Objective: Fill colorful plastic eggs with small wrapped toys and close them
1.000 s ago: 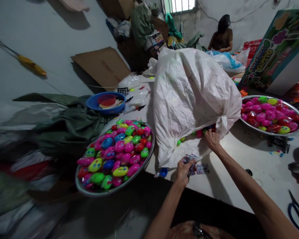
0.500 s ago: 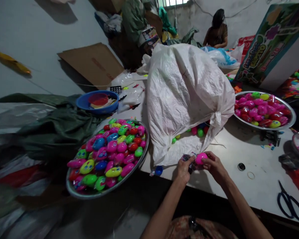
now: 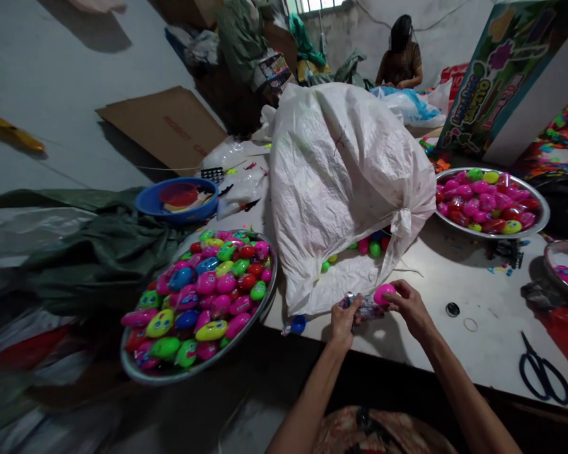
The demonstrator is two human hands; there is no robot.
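Note:
My left hand [image 3: 344, 320] is closed on a printed clear plastic wrapper [image 3: 370, 308] above the table's front edge. A bright pink plastic egg [image 3: 384, 294] sits at the wrapper's right end, pinched in the fingers of my right hand [image 3: 409, 308]. Whether the egg is partly inside the wrapper I cannot tell. Just beyond my hands, a large white woven sack [image 3: 345, 170] lies with its mouth toward me, and several coloured eggs [image 3: 375, 248] show inside. A small blue piece [image 3: 298, 324] rests at the table edge, left of my left hand.
Metal basins heaped with colourful wrapped eggs stand left [image 3: 271, 296] and right [image 3: 544, 217]. Scissors [image 3: 543, 372], a black ring [image 3: 452, 309] and a rubber band [image 3: 470, 325] lie at right. A blue tub [image 3: 146, 205] is at the back left. Another person [image 3: 402, 60] sits far behind.
The wrapper now stretches out more between my hands, and my right hand with the pink egg has moved slightly away from my left. The whole view has shifted a little.

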